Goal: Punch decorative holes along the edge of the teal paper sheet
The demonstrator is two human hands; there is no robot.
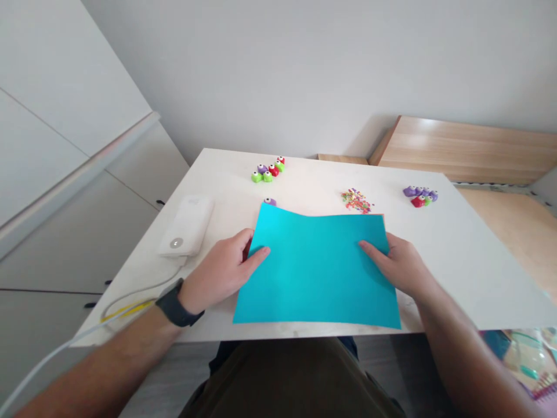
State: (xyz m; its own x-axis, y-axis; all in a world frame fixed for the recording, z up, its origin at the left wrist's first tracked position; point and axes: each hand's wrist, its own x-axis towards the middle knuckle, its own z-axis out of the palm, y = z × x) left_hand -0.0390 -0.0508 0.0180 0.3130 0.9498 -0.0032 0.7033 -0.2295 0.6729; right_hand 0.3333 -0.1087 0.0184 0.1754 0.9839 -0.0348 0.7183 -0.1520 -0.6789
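The left hand [226, 261] and right hand [404, 264] each pinch a side edge of the blue sheet [317, 267], thumbs on top, over the table [461, 261] (an orange edge [383, 215] peeps from its far right corner, perhaps another sheet). Work on it looks barely begun: it bows slightly, no cut or sharp fold is plain, and letting it go is not yet done. Beyond the sheet lie a part-hidden purple toy [270, 201], a pile of bits [355, 201] and the left toys [273, 170], with the right toys [419, 192] off its far right corner and a power bank [189, 223] to its left.
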